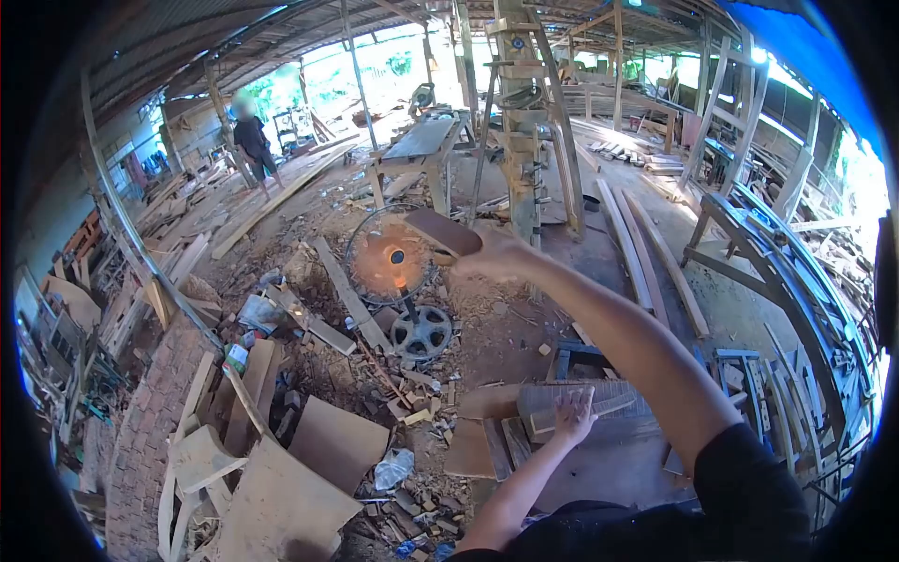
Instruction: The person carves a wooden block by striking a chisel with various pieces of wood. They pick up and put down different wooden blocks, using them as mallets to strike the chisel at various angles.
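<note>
Gripping brown flat piece (440, 231) by its near end in right hand (487, 258), closed. Lies in front, at right side of round wire guard (348, 245); cannot tell if touching. Long axis slanting, free end pointing up-left in view, away from hand. Below guard, spoked wheel (421, 333). Left hand (574, 418) at pale wood piece (613, 405), over dark boards (637, 426); cannot tell if gripped. Coloured markings on small container (236, 357), too small to read.
</note>
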{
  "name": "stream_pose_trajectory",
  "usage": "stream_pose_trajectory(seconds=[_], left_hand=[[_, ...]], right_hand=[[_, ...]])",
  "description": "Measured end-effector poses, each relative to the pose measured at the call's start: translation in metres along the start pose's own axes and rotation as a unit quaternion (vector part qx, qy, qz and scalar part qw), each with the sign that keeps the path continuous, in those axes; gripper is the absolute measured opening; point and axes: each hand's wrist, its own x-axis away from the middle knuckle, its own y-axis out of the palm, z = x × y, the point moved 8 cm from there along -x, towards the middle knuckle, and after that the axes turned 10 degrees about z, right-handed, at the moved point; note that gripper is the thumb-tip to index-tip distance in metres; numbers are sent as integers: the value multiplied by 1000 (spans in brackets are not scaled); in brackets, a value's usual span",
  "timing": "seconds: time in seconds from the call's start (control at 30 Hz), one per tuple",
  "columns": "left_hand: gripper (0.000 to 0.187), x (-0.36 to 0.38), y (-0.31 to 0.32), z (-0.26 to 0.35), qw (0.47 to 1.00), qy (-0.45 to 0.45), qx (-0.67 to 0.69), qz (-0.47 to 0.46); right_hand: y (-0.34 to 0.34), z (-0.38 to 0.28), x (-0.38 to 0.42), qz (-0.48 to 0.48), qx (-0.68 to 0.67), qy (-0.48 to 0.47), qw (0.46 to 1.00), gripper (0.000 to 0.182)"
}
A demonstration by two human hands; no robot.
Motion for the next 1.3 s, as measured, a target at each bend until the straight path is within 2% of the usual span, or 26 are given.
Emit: stream_pose_trajectory(seconds=[0.03,0.07,0.13,0.2,0.3,0.37,0.47,0.5,0.57,0.63,0.67,0.77,0.83,0.9,0.97,1.03,1.1,1.17,1.23,1.3], left_hand=[[75,7,-7,-3,1000,-3,-1,-4],[70,11,-25,-6,999,-8,3,36],[59,22,-74,-10,993,-20,2,114],[57,45,-104,-24,989,-42,16,140],[52,97,-125,-68,973,-122,2,197],[50,142,-141,-92,964,-223,-74,125],[45,234,-153,-126,930,-301,-140,158],[44,269,-157,-135,913,-323,-167,186],[35,343,-156,-148,886,-401,-180,147],[42,433,-128,-169,868,-419,-225,145],[42,432,-132,-172,868,-419,-223,149],[40,472,-104,-195,849,-489,-142,142],[39,495,-92,-207,831,-532,-90,132],[38,505,-84,-222,812,-569,-39,126],[37,514,-78,-235,787,-605,11,117],[36,520,-71,-246,760,-638,60,108],[35,532,-56,-255,728,-670,110,95],[34,546,-41,-258,691,-700,159,79],[33,561,-30,-258,650,-729,205,64],[32,579,-23,-257,605,-755,247,52]], right_hand=[[4,-8,-11,-26,32,1,999,76],[11,-13,-22,-53,62,4,997,73],[21,-26,-52,-53,96,18,994,68],[25,-43,-66,-49,135,24,989,64],[30,-90,-84,-23,130,-53,990,60],[39,-94,-111,-7,119,3,993,56],[68,-92,-160,-33,79,-17,996,62],[78,-94,-155,-41,79,-17,996,62],[65,-97,-145,87,144,-15,986,72],[77,-92,-129,62,134,-44,988,72],[85,-87,-115,41,141,-61,987,72],[111,-52,-78,-18,118,-112,987,73],[129,-7,-52,-53,74,-88,992,75],[129,16,-2,-165,-1,-34,986,75],[123,50,38,-165,-70,24,984,69],[125,100,67,-167,-41,63,983,70],[132,156,87,-128,-12,64,990,69],[123,192,128,-148,-76,141,976,64],[110,211,165,-110,-147,182,966,61],[101,242,194,-53,-131,186,972,59]])
